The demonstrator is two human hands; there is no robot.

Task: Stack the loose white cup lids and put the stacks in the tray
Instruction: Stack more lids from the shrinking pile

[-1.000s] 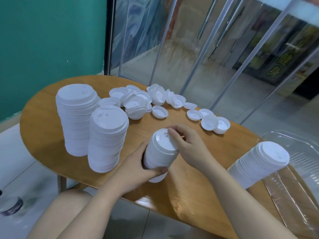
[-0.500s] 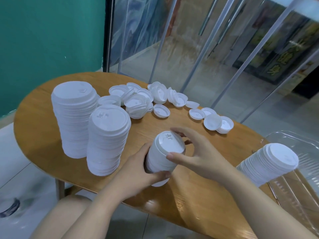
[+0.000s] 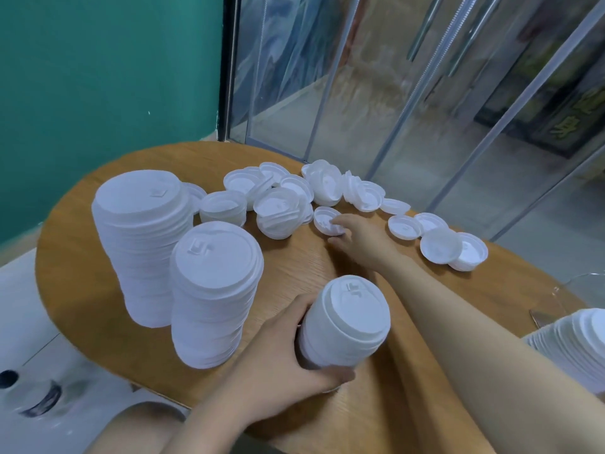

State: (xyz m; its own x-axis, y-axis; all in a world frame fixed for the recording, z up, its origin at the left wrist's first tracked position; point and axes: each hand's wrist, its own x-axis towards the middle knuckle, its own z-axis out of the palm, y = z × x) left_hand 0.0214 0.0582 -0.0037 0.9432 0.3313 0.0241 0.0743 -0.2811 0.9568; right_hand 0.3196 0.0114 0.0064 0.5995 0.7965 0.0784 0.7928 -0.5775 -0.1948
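Round wooden table [image 3: 108, 283] against a teal wall, glass panels behind.

Lower centre of the frame: left hand [image 3: 281, 362] wrapped round a short stack of lids [image 3: 343, 322], thumb under its near side, fingers curled along its left side, stack tilted toward the camera with its top lid showing. Best kept like that, held firm but not squeezed, so the thin rims stay nested and the next lid drops on square.

Middle of the frame: right hand [image 3: 363, 237] reaching up the table, fingertips touching a single upturned lid [image 3: 327, 219], not yet closed on it as far as can be seen. Probably wisest to pinch that lid by its rim, turn it the same way up as the stack, then seat it flat before letting go.

Left of the frame: two tall stacks [image 3: 209, 296], standing upright, well apart from the tray.

Upper centre: loose lids [image 3: 278, 204] scattered and overlapping, some face up, some upside down, a few part-nested; more singles [image 3: 438, 245] to the right. White, thin, glossy plastic, with a raised sip tab on top.

Right edge: a leaning stack [image 3: 569, 345] by the clear tray [image 3: 586, 283], mostly cut off.
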